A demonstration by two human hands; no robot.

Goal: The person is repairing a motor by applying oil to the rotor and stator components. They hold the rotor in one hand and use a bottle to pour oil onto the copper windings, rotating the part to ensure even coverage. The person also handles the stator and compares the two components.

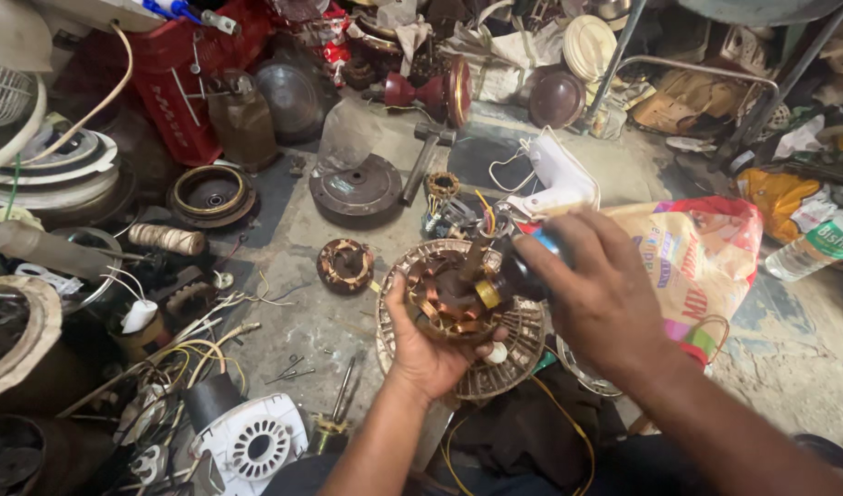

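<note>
Right hand [598,292], fingers closed round a dark tool [518,276], presses it at the shaft of a copper-wound fan motor [458,308]. Left hand [431,349] cups the motor from below, above a ribbed housing [522,354]. Advisable: keep the motor steadied. Tool tip obscured; its type is unclear.

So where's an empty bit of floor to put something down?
Bare floor shows at the lower right, below the printed bag and beside the right hand. A smaller patch lies between the small copper coil and the left hand. The left side, with wires and the white motor housing, is crowded.
</note>
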